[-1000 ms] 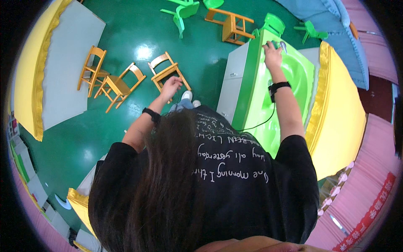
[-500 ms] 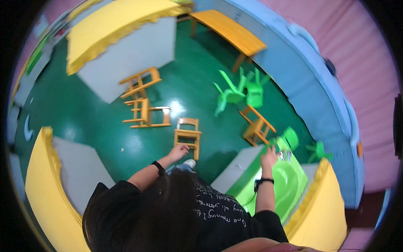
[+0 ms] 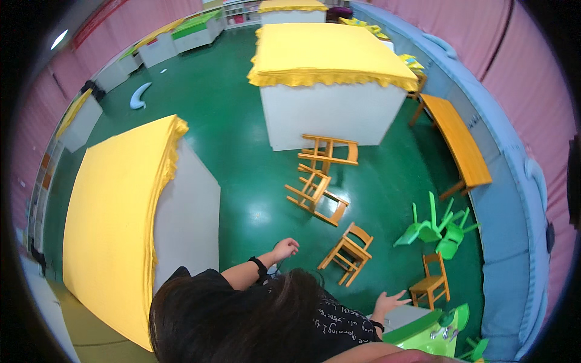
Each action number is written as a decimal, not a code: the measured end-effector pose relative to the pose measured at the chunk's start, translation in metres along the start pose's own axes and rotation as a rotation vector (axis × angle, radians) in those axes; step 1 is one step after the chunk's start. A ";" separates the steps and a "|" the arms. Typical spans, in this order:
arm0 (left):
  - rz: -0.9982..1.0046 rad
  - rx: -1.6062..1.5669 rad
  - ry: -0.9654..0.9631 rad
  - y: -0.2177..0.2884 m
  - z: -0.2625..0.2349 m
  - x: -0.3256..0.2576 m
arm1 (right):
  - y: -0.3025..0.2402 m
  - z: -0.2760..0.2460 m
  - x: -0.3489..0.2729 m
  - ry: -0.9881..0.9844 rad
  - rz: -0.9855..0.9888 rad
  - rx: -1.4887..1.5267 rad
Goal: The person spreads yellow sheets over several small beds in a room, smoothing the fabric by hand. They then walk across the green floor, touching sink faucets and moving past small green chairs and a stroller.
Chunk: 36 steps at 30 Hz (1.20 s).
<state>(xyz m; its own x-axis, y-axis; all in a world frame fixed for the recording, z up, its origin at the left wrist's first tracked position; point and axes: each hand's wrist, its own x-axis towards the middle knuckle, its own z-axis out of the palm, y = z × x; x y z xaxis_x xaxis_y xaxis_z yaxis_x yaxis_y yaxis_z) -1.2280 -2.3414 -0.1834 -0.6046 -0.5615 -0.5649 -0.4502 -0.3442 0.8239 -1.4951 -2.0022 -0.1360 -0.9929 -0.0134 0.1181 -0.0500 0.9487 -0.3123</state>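
My left hand (image 3: 285,248) hangs over the green floor, its fingers loosely curled together with nothing seen in them. To its right stands a small wooden chair (image 3: 350,253). My right hand (image 3: 392,302) is empty, its fingers spread, above the edge of a green play sink unit (image 3: 417,330) with silver taps. Just beyond those fingers another small wooden chair (image 3: 431,283) stands upright; a gap seems to lie between them. Farther off, wooden chairs (image 3: 311,187) lie tipped over by a white cabinet (image 3: 333,115) with a yellow cloth top.
Green plastic chairs (image 3: 451,239) lie tumbled at the right, near a wooden table (image 3: 457,142) along the blue padded wall (image 3: 508,242). A yellow-covered cabinet (image 3: 121,224) stands at my left. A pale blue crescent shape (image 3: 140,95) lies on the far floor.
My view has swung up and to the left, showing more of the room. My right hand has come off the play sink and opened. My left hand stays loosely curled.
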 end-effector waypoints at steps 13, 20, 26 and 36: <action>-0.101 -0.125 0.267 -0.033 -0.331 -0.030 | -0.373 0.174 -0.094 -0.574 -0.609 0.343; -0.163 -0.425 0.553 -0.059 -0.409 -0.040 | -0.583 0.162 -0.148 -0.829 -0.928 0.441; -0.166 -0.548 0.534 -0.068 -0.457 0.020 | -0.681 0.239 -0.117 -0.879 -0.827 0.726; -0.084 -0.333 0.637 0.093 -0.576 0.124 | -0.893 0.352 -0.088 -0.931 -0.944 0.721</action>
<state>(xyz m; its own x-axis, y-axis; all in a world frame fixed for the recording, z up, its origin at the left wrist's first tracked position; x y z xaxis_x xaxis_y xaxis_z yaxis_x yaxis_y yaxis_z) -0.9666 -2.8761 -0.1515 -0.0309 -0.8178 -0.5747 -0.1926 -0.5593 0.8063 -1.4012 -2.9598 -0.1994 -0.2645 -0.9644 -0.0026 -0.4568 0.1276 -0.8804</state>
